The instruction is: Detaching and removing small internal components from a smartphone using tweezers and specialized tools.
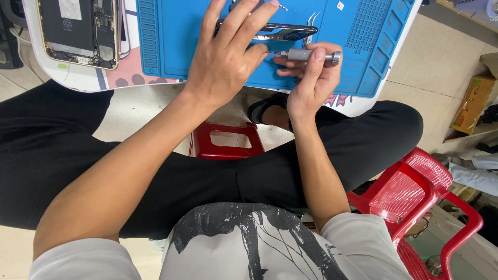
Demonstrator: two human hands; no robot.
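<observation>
Lower frame: grey printed shirt, black trousers, red plastic stool (pixel 224 141) between the knees. Centre top: right hand (pixel 310 78) pinches a grey precision screwdriver (pixel 306 55), tip aimed left. Left hand (pixel 228 54) presses fingers closed over a dark phone (pixel 282 32) on the blue repair mat (pixel 171 41). Upper left: opened phone chassis (pixel 78 31).

The person wears a pale grey short-sleeved shirt (pixel 249 243) with a black brush-stroke print (branching lines across the front), loose black trousers (pixel 207 176), and a dark strapped sandal (pixel 262 109).
</observation>
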